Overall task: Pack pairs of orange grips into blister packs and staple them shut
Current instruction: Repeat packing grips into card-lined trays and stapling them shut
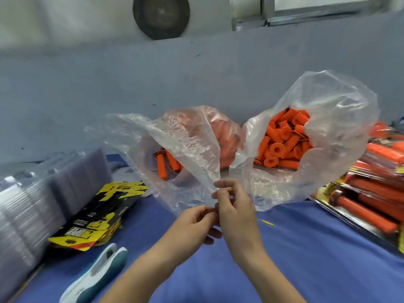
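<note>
Left hand (194, 217) and right hand (234, 206) together pinch plastic bag (185, 149); orange grips (284, 143) beyond.

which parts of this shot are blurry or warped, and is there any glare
Head view: the stack of clear blister packs at the left edge is smeared with blur; the wall paint line bows from the wide lens; a pale sheen lies on the right plastic bag; the orange grips inside look sharp.

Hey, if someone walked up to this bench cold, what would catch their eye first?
The open clear bag heaped with orange grips, right of centre at the back. Next, the left hand and right hand pinching the second clear bag at its edge, mid-table. Finished packs pile far right.
</note>
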A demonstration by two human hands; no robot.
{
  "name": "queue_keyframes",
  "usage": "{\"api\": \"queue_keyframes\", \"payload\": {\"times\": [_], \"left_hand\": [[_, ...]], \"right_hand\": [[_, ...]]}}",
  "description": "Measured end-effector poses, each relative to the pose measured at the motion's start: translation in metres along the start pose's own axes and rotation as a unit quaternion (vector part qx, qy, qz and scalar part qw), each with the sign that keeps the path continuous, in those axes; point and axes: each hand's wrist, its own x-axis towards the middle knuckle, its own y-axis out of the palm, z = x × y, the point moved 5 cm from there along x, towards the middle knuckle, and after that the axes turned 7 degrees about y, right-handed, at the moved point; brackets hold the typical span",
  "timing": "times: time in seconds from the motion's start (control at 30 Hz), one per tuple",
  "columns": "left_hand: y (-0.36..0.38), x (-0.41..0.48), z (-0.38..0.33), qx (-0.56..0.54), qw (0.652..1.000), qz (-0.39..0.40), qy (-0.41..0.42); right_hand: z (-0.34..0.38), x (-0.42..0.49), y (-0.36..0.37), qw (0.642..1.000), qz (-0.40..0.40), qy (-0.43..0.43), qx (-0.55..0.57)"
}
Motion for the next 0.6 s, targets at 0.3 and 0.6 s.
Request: {"api": "queue_keyframes", "payload": {"times": [0.3,0.6], "left_hand": [[-0.042,-0.035,0.086,-0.011,0.986,-0.069,-0.152],[-0.076,-0.051,0.073,0.051,0.985,-0.078,-0.148]], "right_hand": [[-0.077,-0.030,0.086,0.907,0.225,-0.066,-0.350],[-0.068,-0.037,0.112,0.941,0.219,-0.058,-0.253]]}}
